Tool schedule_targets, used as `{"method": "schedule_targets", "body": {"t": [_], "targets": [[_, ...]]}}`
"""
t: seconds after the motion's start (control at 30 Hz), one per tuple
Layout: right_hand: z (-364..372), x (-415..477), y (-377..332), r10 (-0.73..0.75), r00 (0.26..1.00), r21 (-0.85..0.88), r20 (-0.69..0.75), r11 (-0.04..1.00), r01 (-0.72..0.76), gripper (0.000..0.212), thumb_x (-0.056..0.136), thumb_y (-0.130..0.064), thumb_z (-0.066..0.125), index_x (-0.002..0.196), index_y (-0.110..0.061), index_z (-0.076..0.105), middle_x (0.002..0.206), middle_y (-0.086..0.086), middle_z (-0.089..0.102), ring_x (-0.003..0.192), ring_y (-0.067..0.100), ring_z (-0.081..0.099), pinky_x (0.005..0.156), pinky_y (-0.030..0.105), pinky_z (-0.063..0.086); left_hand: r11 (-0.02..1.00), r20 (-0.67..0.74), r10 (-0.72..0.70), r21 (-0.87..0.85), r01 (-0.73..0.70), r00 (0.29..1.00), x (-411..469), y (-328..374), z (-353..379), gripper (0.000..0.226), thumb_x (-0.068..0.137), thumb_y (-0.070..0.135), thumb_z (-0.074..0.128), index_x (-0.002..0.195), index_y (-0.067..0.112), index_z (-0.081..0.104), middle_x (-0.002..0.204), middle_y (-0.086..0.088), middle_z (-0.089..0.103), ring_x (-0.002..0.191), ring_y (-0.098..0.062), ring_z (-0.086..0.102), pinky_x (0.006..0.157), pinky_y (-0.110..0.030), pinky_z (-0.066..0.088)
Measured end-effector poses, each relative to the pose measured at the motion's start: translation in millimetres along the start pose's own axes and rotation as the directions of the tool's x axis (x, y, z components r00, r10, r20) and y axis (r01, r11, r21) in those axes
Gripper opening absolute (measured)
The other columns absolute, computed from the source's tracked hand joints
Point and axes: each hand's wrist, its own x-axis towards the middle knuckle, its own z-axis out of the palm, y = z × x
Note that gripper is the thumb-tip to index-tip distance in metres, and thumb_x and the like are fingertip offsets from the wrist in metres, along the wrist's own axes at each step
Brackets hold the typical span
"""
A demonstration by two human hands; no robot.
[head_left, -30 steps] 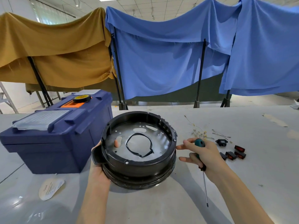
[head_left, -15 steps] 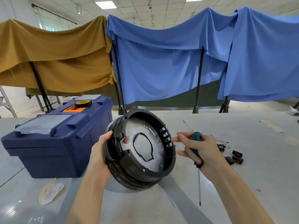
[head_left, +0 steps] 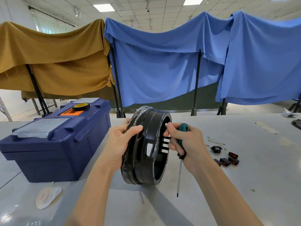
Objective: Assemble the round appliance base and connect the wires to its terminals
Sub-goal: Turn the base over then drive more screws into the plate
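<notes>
Base point(head_left: 145, 150) upright on edge on bench point(head_left: 244, 185); left hand point(head_left: 121, 144) gripping rim at 9 o'clock; right hand point(head_left: 187, 141) clutching screwdriver point(head_left: 180, 162) — steady, turn slowly.

No text can be read anywhere. The round paper label point(head_left: 48, 197) lying on the table point(head_left: 244, 185), at about seven o'clock from the round appliance base point(head_left: 146, 149), bears red print, but it is too small and blurred to make out. The roll of tape point(head_left: 81, 106) on top of the blue toolbox point(head_left: 53, 144), at about ten o'clock from the base, shows a yellow core with faint marks that cannot be deciphered either.
</notes>
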Motion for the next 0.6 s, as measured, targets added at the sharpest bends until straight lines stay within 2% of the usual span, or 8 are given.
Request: {"method": "schedule_targets", "body": {"t": [0.13,0.33,0.47,0.6], "targets": [[2,0,2,-0.016,0.999,0.018,-0.032,1.000,0.017,0.030,0.091,-0.004,0.065,0.060,-0.005,0.064,0.071,0.025,0.050,0.028,0.012,0.027,0.038,0.023,0.036,1.000,0.038,0.003,0.012,-0.003,0.999,0,0,5,0.021,0.087,0.009,0.065,0.106,-0.001,0.067,0.087,-0.012,0.072,0.076,-0.020,0.070,0.062,-0.024,0.055],[4,1,2,-0.046,0.991,-0.040,-0.124,0.998,0.042,0.020,0.091,-0.003,0.064,0.073,0.002,0.060,0.060,0.017,0.059,0.027,0.011,0.029,0.038,0.024,0.037,1.000,0.077,0.012,-0.020,-0.011,0.997,-2,1,10,0.043,0.075,0.019,0.071,0.109,-0.006,0.062,0.084,-0.009,0.072,0.075,-0.019,0.069,0.062,-0.025,0.055],[4,2,1,-0.042,0.988,-0.104,-0.146,0.994,0.027,0.021,0.091,-0.002,0.064,0.071,0.003,0.060,0.058,0.019,0.058,0.027,0.011,0.030,0.039,0.024,0.038,1.000,0.088,0.008,-0.009,-0.007,0.996,-3,3,11,0.034,0.081,0.013,0.069,0.110,-0.004,0.063,0.086,-0.010,0.073,0.076,-0.019,0.070,0.062,-0.025,0.055],[1,2,-1,0.010,0.993,-0.055,-0.121,0.998,-0.016,0.017,0.090,0.000,0.064,0.074,0.005,0.060,0.061,0.019,0.060,0.028,0.010,0.031,0.039,0.023,0.039,1.000,0.090,0.011,0.012,-0.012,0.996,-5,4,12,0.026,0.086,0.007,0.065,0.109,-0.004,0.064,0.086,-0.010,0.073,0.076,-0.019,0.071,0.062,-0.024,0.055]]}}
